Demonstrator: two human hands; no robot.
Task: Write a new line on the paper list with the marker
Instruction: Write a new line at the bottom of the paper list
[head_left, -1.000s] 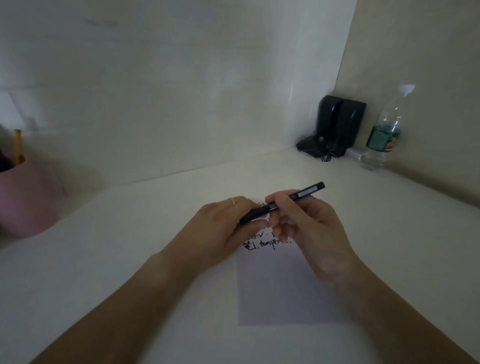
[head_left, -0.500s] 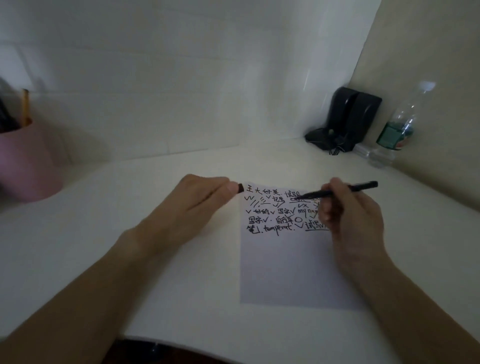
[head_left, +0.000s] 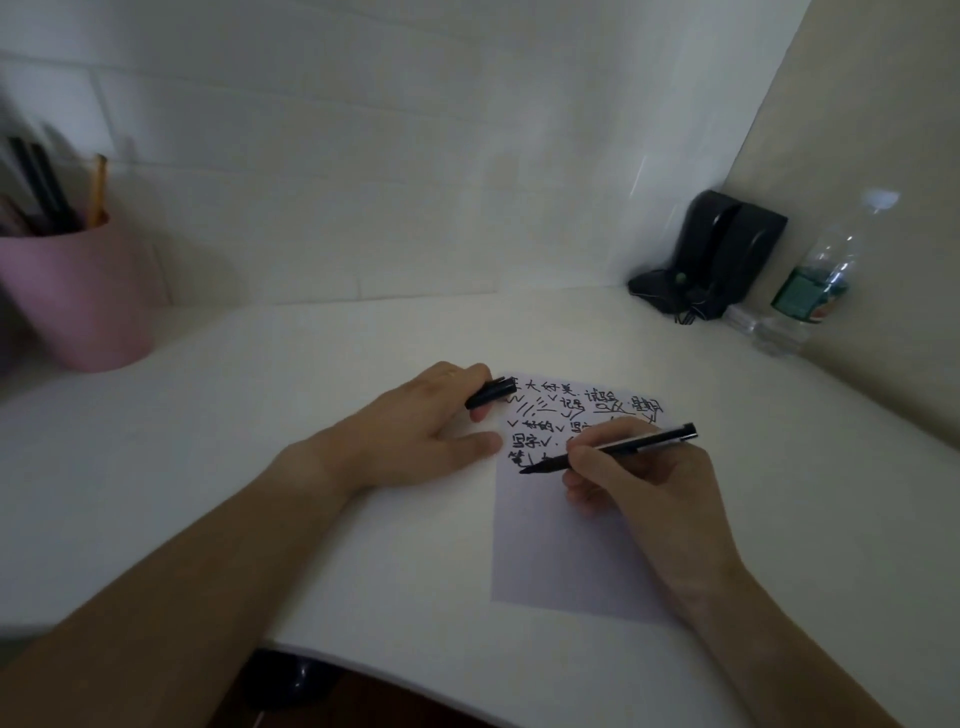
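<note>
— Since half a second ago? Right hand (head_left: 636, 483) has dropped the marker (head_left: 608, 453) tip to the paper list (head_left: 566, 545), fingers clamped on the barrel.
— Left hand (head_left: 415, 436)?
— Flat on the bench (head_left: 260, 467), pinching the cap (head_left: 488, 393) beside the paper's far corner.

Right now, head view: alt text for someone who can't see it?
The right hand holds an uncapped black marker, tip at the paper list's last written line; the left hand, beside the sheet, holds the cap. A pink pen cup stands far left.
</note>
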